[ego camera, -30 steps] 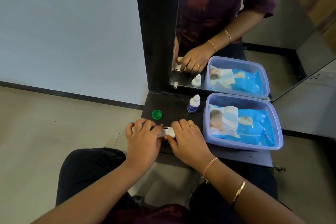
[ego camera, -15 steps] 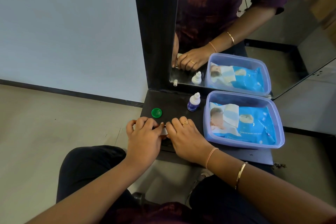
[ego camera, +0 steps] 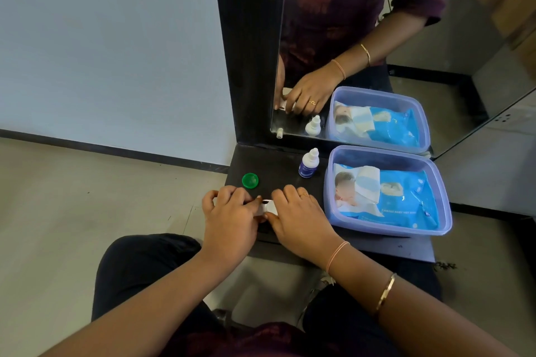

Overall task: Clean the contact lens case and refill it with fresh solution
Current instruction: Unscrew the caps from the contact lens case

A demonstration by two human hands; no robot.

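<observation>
My left hand (ego camera: 229,211) and right hand (ego camera: 298,217) curl their fingers onto the small white plastic lens case (ego camera: 268,207), pinching it between them near the front edge of the dark shelf (ego camera: 275,174). A round green cap (ego camera: 250,180) lies just beyond my left knuckles. The white-capped blue solution bottle (ego camera: 309,164) stands further back, beside the lilac plastic tub (ego camera: 327,182).

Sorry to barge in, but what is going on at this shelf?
A person's left hand and right hand both grip a small white contact lens case at the front of a dark shelf. A round green cap lies behind them. The small white-capped bottle stands untouched beside a lilac plastic tub of blue wet wipes.
</observation>
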